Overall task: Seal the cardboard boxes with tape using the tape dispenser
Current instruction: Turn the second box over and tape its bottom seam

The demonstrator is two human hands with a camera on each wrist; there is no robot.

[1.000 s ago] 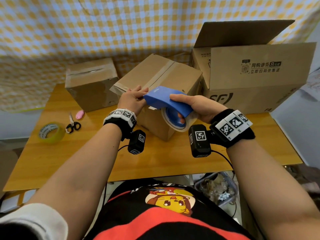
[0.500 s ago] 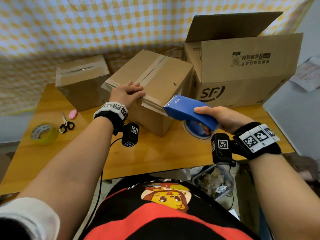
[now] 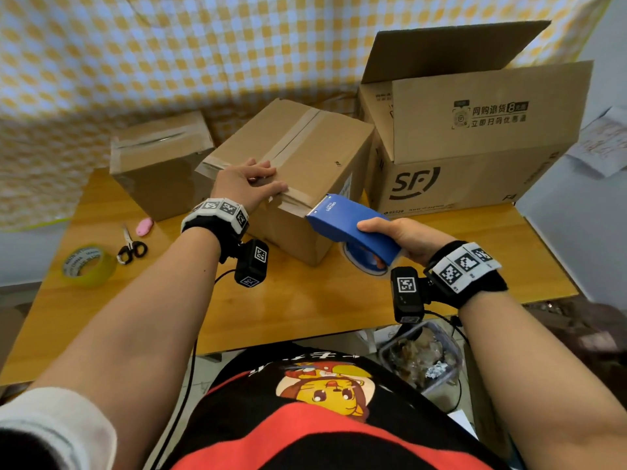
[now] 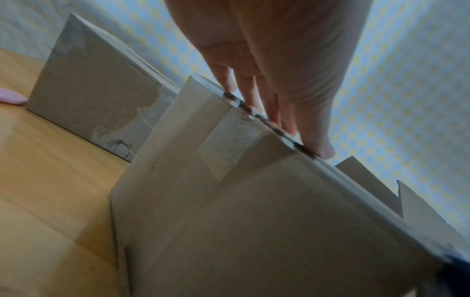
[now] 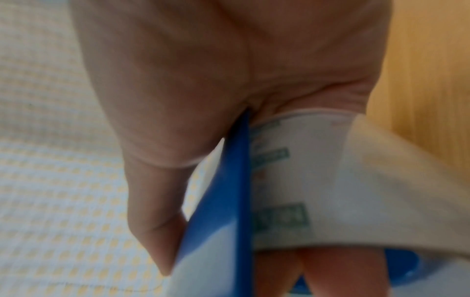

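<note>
Far left on the counter (image 3: 169, 320) you've got 1 spare tape roll (image 3: 89, 266), 1 pair of scissors (image 3: 131, 248) and 1 small pink item (image 3: 144, 225), all well apart from the work, prob parked there to keep the middle free. Next, the small box (image 3: 159, 164) sits at the back w/ tape already across its top. Your left hand (image 3: 249, 186) lies flat on the near top edge of the middle box (image 3: 305, 184), fingers straight and spread, holding nothing; that looks like it pins the tape end and steadies the box vs. the pull. The left wrist view shows the fingertips (image 4: 323, 150) right on that edge, w/ a tape tab folded down the side below. The blue tape dispenser (image 3: 353, 228) has its toothed front at the same edge, just right of your left hand, angled down off the box, likely to cut or finish the strip. Your right hand (image 3: 403, 237) is clamped on it, thumb on top, fingers through the roll. At the far right, the big SF box (image 3: 475, 147) has flaps up, unsealed. Count: 3 boxes, 1 dispenser, 2 hands, both busy.
</note>
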